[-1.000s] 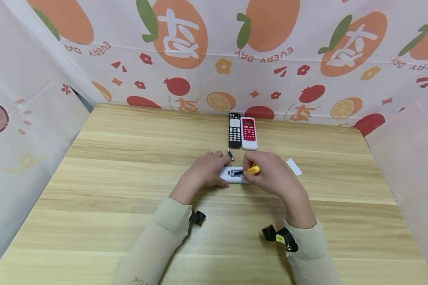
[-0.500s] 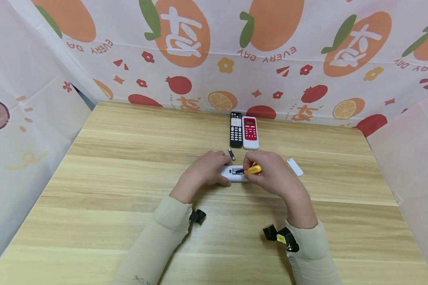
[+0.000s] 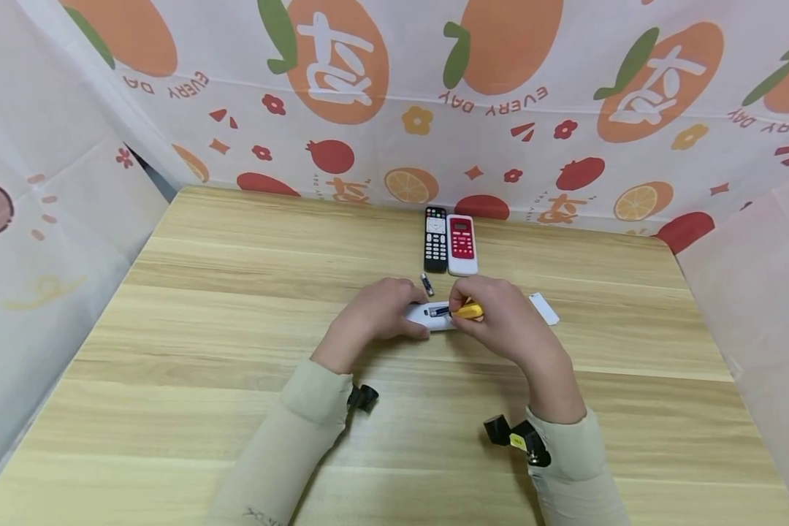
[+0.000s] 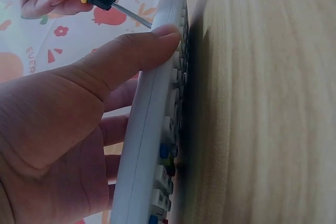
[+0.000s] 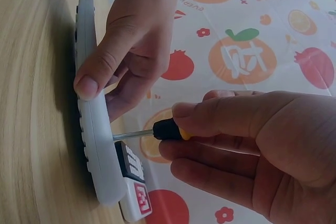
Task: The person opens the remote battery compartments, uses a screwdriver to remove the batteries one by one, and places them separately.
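My left hand grips a white remote control that lies buttons down, thumb on its near edge and fingers along the far one. Between thumb and fingers my right hand pinches a yellow screwdriver with a black collar. In the right wrist view its metal shaft meets the back of the remote. A dark shape shows in the recess on the remote's back; I cannot tell whether it is a battery or part of the screwdriver. A loose battery lies just beyond the remote.
A black remote and a white remote with a red face stand side by side near the table's back edge. Right of my right hand lies a small white cover. A fruit-printed cloth hangs behind the wooden table.
The held remote has turned slightly, its right end shifting away from me. My left thumb has moved a little to the right. The screwdriver stays at the remote's back.
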`<state>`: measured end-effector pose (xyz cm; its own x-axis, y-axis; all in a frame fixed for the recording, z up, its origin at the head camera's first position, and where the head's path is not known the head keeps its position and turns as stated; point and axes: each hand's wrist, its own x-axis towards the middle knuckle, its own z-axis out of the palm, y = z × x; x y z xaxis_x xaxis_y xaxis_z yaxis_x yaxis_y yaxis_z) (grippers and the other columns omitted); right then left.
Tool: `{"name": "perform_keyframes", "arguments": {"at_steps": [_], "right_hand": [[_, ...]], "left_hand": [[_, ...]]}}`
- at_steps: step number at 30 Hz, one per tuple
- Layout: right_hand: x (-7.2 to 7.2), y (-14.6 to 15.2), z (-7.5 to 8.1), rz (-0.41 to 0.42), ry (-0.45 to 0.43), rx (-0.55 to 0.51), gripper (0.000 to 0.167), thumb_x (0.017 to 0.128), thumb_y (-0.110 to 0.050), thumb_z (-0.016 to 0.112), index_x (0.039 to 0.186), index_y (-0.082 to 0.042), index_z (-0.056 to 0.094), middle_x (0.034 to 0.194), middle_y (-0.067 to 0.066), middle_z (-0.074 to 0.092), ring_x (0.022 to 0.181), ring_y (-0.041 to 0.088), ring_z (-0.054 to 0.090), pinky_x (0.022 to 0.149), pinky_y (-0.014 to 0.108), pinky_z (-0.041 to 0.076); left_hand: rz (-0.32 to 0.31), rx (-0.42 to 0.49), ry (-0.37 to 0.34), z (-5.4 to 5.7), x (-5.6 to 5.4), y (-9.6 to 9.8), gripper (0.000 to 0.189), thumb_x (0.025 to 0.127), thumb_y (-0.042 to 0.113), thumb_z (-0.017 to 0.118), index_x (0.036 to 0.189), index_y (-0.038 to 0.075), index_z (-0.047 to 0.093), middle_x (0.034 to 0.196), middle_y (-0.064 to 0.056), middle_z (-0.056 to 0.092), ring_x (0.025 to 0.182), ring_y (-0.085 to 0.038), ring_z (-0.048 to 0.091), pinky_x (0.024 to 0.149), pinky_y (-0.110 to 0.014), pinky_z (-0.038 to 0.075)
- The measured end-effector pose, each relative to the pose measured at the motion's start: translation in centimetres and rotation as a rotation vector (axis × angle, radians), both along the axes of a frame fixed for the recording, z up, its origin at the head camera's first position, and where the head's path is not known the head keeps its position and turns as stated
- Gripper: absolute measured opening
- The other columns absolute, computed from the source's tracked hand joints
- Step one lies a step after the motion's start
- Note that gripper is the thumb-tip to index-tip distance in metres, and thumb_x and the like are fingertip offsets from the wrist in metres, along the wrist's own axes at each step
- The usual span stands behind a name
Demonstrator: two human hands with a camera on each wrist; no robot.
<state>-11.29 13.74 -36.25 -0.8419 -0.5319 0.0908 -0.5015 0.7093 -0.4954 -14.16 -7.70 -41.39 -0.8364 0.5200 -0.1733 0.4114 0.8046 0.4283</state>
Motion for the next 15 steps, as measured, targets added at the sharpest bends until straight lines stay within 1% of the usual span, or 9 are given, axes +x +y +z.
{"name": "perform_keyframes", "arguments": {"at_steps": [7,15], "right_hand": [[0.01,-0.19,-0.10,0.000,0.010,0.026,0.023,0.082,-0.012,0.082,0.087,-0.019,0.062,0.093,-0.005,0.065,0.084,0.018,0.057,0.080,0.036,0.048],[-0.16,0.19,-0.23,-0.007,-0.014,0.002,0.023,0.082,-0.011,0.082,0.087,-0.020,0.061,0.093,-0.005,0.065,0.086,0.018,0.057,0.082,0.037,0.048]], "left_hand": [[0.007,-0.005,0.000,-0.04,0.02,-0.05,0.053,0.077,0.047,0.083,0.120,0.018,0.071,0.108,0.001,0.067,0.091,-0.015,0.058,0.081,-0.034,0.048],[0.015,0.002,-0.007,-0.35,-0.11,0.00,0.053,0.076,0.045,0.084,0.120,0.019,0.071,0.107,0.002,0.067,0.091,-0.015,0.057,0.081,-0.034,0.048]]}}
